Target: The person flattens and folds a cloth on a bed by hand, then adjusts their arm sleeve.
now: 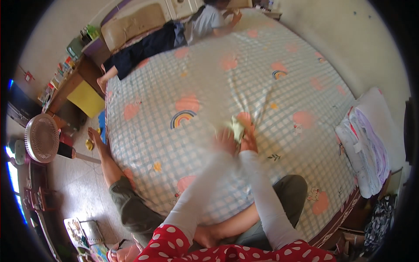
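Note:
Just in front of my crossed legs, both my hands are together low over the bed sheet [209, 174]. A small, crumpled pale green cloth [237, 129] shows between them, its pointed end rising past the fingertips. My left hand [224, 140] is closed at the cloth's left side, back of the hand up, its fingers partly blurred. On the other side my right hand [248, 140] grips the cloth, fingers pointing away from me. Part of the cloth is hidden under the hands. The sheet is checked, with rainbow and pink prints, and creases run away from the hands.
Another person [174, 37] lies along the bed's far edge. A folded stack of bedding [364, 144] sits at the right edge by the wall. Left of the bed stand a fan [41, 138] and a cluttered desk [65, 87].

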The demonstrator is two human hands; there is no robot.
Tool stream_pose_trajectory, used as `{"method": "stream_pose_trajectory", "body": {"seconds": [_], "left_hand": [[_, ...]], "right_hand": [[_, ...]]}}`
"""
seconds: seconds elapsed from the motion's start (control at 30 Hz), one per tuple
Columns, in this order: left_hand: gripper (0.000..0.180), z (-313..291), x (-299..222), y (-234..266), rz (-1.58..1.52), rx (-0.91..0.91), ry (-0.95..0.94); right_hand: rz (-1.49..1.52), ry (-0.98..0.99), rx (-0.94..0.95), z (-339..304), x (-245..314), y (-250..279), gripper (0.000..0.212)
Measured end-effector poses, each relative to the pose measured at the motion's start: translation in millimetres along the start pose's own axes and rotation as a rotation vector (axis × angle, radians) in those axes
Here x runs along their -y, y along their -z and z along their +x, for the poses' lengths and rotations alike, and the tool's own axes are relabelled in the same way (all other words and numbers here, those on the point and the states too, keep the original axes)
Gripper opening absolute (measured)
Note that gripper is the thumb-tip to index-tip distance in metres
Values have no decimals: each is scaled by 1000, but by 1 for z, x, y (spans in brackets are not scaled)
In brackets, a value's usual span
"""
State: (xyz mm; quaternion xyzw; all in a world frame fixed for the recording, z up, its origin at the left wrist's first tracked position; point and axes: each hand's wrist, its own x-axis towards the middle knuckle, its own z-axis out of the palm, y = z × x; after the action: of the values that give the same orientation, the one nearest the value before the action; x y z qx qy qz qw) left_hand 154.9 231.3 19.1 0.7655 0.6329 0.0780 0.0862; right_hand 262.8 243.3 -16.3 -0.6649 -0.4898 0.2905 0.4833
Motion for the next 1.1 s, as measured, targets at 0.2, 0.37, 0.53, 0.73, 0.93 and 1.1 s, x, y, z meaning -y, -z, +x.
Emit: {"method": "stream_pose_trajectory", "body": {"seconds": [0.2,0.37,0.53,0.73,0.93,1.1], "left_hand": [[44,-70,35,-45,-211,58,194],[49,-134,82,-95,-857,-121,70],[47,-233,128,-25,-30,-130,129],[55,-261,101,25,-129,-12,305],[49,-273,119,16,-20,-17,371],[51,-263,110,16,-57,-82,304]], "right_hand": [[-421,183,107,-87,-10,-9,32],[-304,533,47,-153,-22,-13,20],[-455,847,386,-227,-23,-47,20],[-40,624,460,-231,-52,-98,32],[23,603,627,-247,-18,-91,41],[-131,761,531,-244,-9,-71,42]]}}
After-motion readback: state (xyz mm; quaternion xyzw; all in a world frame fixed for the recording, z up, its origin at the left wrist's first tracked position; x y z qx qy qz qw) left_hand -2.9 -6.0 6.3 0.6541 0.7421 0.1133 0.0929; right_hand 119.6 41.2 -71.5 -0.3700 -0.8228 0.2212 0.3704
